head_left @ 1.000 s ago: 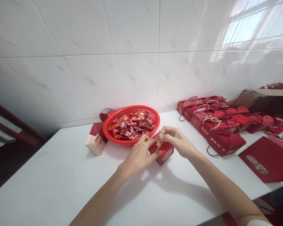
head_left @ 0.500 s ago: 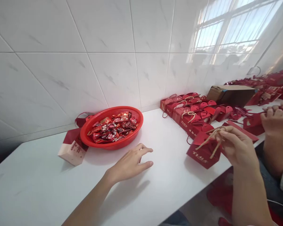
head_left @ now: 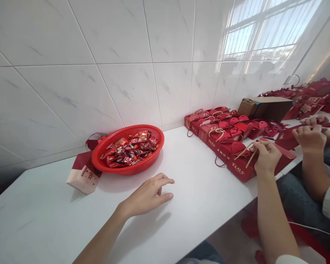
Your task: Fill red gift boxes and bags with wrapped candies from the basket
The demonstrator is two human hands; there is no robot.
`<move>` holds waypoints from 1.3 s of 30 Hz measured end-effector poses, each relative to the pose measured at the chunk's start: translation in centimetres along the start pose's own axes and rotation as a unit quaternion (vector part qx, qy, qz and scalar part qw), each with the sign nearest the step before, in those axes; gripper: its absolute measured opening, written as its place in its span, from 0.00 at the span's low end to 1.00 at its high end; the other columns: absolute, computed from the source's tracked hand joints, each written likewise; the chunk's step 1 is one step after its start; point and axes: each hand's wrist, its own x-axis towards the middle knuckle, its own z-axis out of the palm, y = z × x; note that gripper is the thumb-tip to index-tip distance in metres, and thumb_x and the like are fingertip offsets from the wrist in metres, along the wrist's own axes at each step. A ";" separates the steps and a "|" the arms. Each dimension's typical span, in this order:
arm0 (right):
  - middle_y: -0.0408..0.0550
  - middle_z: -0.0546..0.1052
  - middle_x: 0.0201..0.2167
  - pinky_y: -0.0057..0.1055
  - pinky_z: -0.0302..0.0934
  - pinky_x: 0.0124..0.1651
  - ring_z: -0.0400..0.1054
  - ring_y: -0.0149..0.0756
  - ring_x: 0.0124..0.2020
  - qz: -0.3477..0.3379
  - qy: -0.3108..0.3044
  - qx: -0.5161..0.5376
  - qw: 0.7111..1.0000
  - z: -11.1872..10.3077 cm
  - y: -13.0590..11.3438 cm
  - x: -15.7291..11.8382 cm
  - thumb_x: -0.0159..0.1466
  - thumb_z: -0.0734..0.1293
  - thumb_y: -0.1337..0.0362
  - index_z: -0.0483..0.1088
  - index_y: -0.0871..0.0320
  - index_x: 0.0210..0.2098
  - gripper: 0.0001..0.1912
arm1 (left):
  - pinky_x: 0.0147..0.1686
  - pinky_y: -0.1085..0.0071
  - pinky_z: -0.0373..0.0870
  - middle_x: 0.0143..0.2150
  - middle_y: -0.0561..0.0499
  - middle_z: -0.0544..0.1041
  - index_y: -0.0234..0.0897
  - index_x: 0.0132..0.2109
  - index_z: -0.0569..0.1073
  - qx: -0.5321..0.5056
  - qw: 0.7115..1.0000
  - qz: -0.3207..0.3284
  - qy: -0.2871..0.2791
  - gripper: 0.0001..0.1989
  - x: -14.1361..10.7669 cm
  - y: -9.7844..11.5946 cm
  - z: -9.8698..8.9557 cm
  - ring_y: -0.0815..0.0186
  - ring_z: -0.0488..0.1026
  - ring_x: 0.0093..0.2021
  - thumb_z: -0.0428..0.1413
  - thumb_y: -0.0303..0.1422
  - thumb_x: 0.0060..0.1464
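My right hand (head_left: 265, 157) pinches the twisted rope handle (head_left: 244, 151) of a small red gift box (head_left: 239, 171) with gold lettering. That box sits at the near end of a block of similar red gift boxes (head_left: 213, 141), against its neighbours. My left hand (head_left: 145, 194) hovers over the white table (head_left: 187, 212), fingers apart and holding nothing, with its shadow below. Just beyond it is a red plastic basket (head_left: 129, 170) filled with wrapped candies (head_left: 132, 149).
Left of the basket lies a red and cream box (head_left: 84, 176). A cardboard box (head_left: 277, 110) stands behind the gift boxes, with more red packaging (head_left: 319, 95) further right. At the right edge a co-worker's hands (head_left: 309, 138) handle a red piece. A tiled wall (head_left: 121, 88) bounds the back.
My right hand has moved away from me with the gift box, from in front of the block to its near end. The left hand stays open, slightly lower in view.
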 end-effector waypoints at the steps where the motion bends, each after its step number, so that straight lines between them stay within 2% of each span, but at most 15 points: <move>1: 0.37 0.67 0.11 0.26 0.56 0.25 0.60 0.26 0.15 -0.001 0.008 -0.009 1.000 0.2 -0.1 0.0 0.50 0.68 0.80 0.65 0.59 0.16 0.14 | 0.40 0.68 0.71 0.50 0.49 0.74 0.43 0.56 0.74 0.000 1.000 -0.005 0.001 0.19 -0.2 -0.1 0.0 0.66 0.73 0.36 0.52 0.43 0.62; 9: 0.36 0.66 0.11 0.27 0.53 0.26 0.58 0.28 0.16 -0.018 0.045 -0.071 0.996 0.1 -0.8 -0.1 0.50 0.67 0.81 0.66 0.58 0.17 0.14 | 0.43 0.67 0.71 0.50 0.50 0.74 0.43 0.56 0.75 -0.002 0.999 -0.032 -0.002 0.19 -1.0 -0.6 0.0 0.66 0.73 0.37 0.52 0.42 0.62; 14: 0.36 0.65 0.11 0.28 0.53 0.27 0.57 0.28 0.17 -0.023 0.066 -0.084 0.994 0.2 -0.6 -0.1 0.49 0.66 0.79 0.63 0.57 0.16 0.14 | 0.43 0.67 0.71 0.50 0.49 0.74 0.44 0.56 0.75 0.001 1.000 -0.025 -0.013 0.19 -1.1 -0.7 0.2 0.65 0.74 0.38 0.52 0.43 0.63; 18: 0.38 0.65 0.14 0.30 0.55 0.29 0.58 0.31 0.19 -0.023 0.041 -0.149 0.988 0.0 -0.3 -0.5 0.50 0.67 0.73 0.64 0.56 0.18 0.09 | 0.43 0.68 0.71 0.51 0.49 0.74 0.45 0.56 0.74 -0.001 0.999 -0.031 -0.018 0.19 -1.4 -0.9 0.2 0.65 0.74 0.38 0.52 0.43 0.63; 20: 0.40 0.67 0.16 0.33 0.57 0.34 0.61 0.34 0.22 -0.031 0.009 -0.262 0.965 -0.3 -0.5 -0.7 0.50 0.68 0.67 0.65 0.56 0.19 0.07 | 0.43 0.68 0.71 0.51 0.49 0.74 0.44 0.56 0.74 -0.005 0.999 -0.034 -0.020 0.19 -1.8 -1.0 0.2 0.64 0.75 0.39 0.52 0.44 0.62; 21: 0.42 0.69 0.18 0.35 0.58 0.36 0.62 0.36 0.24 -0.037 -0.010 -0.338 0.940 -0.4 -0.7 -0.7 0.50 0.68 0.65 0.67 0.56 0.20 0.06 | 0.43 0.68 0.71 0.52 0.48 0.74 0.44 0.56 0.74 -0.007 0.999 -0.036 -0.021 0.19 -2.0 -1.1 0.1 0.64 0.75 0.40 0.52 0.44 0.62; 24: 0.50 0.74 0.23 0.41 0.58 0.39 0.67 0.45 0.30 -0.063 -0.058 -0.531 0.843 -0.7 -1.3 -0.5 0.51 0.67 0.57 0.70 0.55 0.22 0.08 | 0.44 0.68 0.71 0.52 0.48 0.74 0.43 0.57 0.74 -0.010 0.998 -0.050 -0.023 0.20 -2.7 -1.2 -0.2 0.63 0.75 0.41 0.52 0.44 0.62; 26: 0.56 0.76 0.28 0.43 0.59 0.39 0.69 0.52 0.34 -0.097 -0.060 -0.573 0.811 -0.6 -1.7 -0.4 0.52 0.64 0.54 0.71 0.54 0.24 0.11 | 0.44 0.68 0.71 0.53 0.47 0.74 0.42 0.58 0.73 -0.008 0.998 -0.065 -0.020 0.21 -3.4 -1.3 -0.6 0.62 0.75 0.43 0.52 0.44 0.62; 28: 0.59 0.78 0.31 0.46 0.61 0.42 0.71 0.57 0.39 -0.151 -0.047 -0.553 0.818 -0.2 -2.1 -0.7 0.52 0.62 0.53 0.71 0.55 0.26 0.13 | 0.45 0.67 0.71 0.53 0.47 0.74 0.42 0.58 0.73 -0.003 0.997 -0.074 -0.008 0.21 -4.1 -1.5 -1.0 0.62 0.75 0.43 0.52 0.44 0.62; 30: 0.60 0.78 0.31 0.48 0.63 0.46 0.73 0.57 0.40 -0.204 -0.046 -0.493 0.845 0.6 -2.5 -1.5 0.51 0.62 0.52 0.72 0.55 0.26 0.14 | 0.45 0.67 0.71 0.53 0.47 0.74 0.42 0.58 0.73 0.001 0.997 -0.077 0.011 0.21 -4.9 -1.7 -1.4 0.61 0.75 0.43 0.51 0.44 0.63; 32: 0.58 0.79 0.30 0.47 0.64 0.48 0.74 0.54 0.38 -0.237 -0.069 -0.423 0.872 1.7 -2.9 -2.8 0.52 0.63 0.52 0.73 0.55 0.27 0.14 | 0.46 0.67 0.71 0.52 0.47 0.75 0.42 0.58 0.73 0.008 0.996 -0.084 0.033 0.21 -5.8 -1.9 -1.9 0.61 0.76 0.43 0.51 0.44 0.63; 35: 0.52 0.79 0.29 0.42 0.66 0.46 0.74 0.47 0.35 -0.254 -0.165 -0.333 0.893 3.9 -3.0 -5.3 0.55 0.65 0.50 0.74 0.55 0.27 0.14 | 0.49 0.66 0.71 0.52 0.48 0.75 0.43 0.58 0.73 0.023 0.992 -0.106 0.069 0.20 -7.0 -2.0 -2.9 0.61 0.76 0.45 0.51 0.44 0.63; 37: 0.49 0.80 0.29 0.38 0.67 0.43 0.74 0.43 0.33 -0.257 -0.250 -0.283 0.889 5.4 -2.7 -7.1 0.57 0.66 0.49 0.75 0.54 0.28 0.15 | 0.50 0.66 0.71 0.53 0.49 0.76 0.44 0.58 0.74 0.032 0.987 -0.124 0.100 0.20 -7.9 -2.2 -3.8 0.61 0.76 0.46 0.51 0.44 0.63; 39: 0.46 0.79 0.28 0.36 0.67 0.41 0.74 0.40 0.32 -0.256 -0.332 -0.245 0.874 6.8 -2.3 -8.8 0.60 0.66 0.49 0.74 0.53 0.29 0.15 | 0.51 0.66 0.71 0.54 0.48 0.76 0.44 0.58 0.74 0.043 0.977 -0.148 0.147 0.21 -8.9 -2.4 -4.8 0.60 0.76 0.46 0.51 0.45 0.63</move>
